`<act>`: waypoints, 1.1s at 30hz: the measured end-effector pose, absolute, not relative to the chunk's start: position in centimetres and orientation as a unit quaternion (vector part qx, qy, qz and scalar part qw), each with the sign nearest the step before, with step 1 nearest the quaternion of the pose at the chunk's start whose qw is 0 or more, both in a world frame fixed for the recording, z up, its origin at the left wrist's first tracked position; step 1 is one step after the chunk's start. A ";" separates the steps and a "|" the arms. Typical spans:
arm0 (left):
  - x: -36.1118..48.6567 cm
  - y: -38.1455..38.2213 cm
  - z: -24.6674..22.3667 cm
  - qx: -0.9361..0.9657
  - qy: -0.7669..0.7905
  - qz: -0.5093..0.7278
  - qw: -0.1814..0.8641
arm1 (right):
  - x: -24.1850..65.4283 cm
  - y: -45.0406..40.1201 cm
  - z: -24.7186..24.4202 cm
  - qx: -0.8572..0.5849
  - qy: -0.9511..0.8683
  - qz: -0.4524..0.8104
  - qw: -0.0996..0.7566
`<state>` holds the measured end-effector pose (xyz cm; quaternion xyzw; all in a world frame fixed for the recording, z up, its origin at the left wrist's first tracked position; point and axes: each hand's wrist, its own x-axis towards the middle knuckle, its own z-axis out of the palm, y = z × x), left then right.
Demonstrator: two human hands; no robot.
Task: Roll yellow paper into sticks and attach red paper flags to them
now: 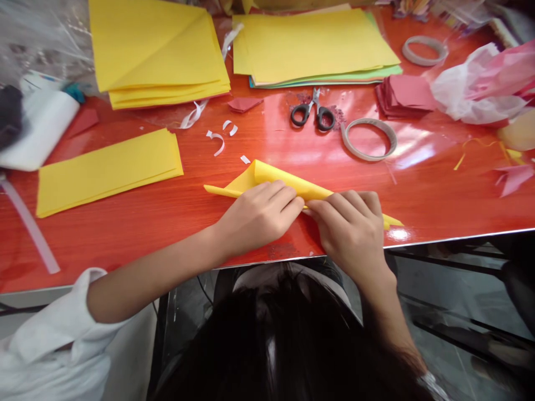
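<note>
A hand could pass over bare glossy red tabletop [125, 234] between the long flat yellow paper strips [111, 170] and the near edge, or right of the half-rolled yellow paper sheet [309, 188]; ahead of it, black-handled metal scissors [314, 102] and a round whitish tape roll [391, 135] stand in the way, with two yellow-topped paper stacks [313, 47] beyond

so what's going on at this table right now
A person is holding a partly rolled piece of yellow paper at the near edge of a red table, with the left hand and right hand close together on it. Scissors and a roll of tape lie beyond the hands. A narrow yellow stack lies to the left.
</note>
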<state>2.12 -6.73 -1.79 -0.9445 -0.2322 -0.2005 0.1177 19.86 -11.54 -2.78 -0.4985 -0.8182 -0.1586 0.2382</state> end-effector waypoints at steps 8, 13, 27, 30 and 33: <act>2.2 -6.8 -1.8 -0.944 -0.220 -0.197 0.145 | 19.8 -11.5 -2.8 -0.502 -0.813 -0.175 0.236; 2.1 -6.8 -1.9 -0.940 -0.222 -0.196 0.169 | 19.9 -11.5 -2.9 -0.498 -0.815 -0.178 0.235; 2.2 -6.8 -1.8 -0.938 -0.217 -0.215 0.165 | 19.9 -11.5 -2.9 -0.508 -0.817 -0.150 0.228; 2.1 -6.7 -1.8 -0.940 -0.222 -0.204 0.160 | 19.9 -11.5 -3.0 -0.510 -0.819 -0.130 0.231; 2.1 -6.8 -1.7 -0.944 -0.219 -0.196 0.150 | 19.9 -11.5 -3.0 -0.516 -0.811 -0.127 0.244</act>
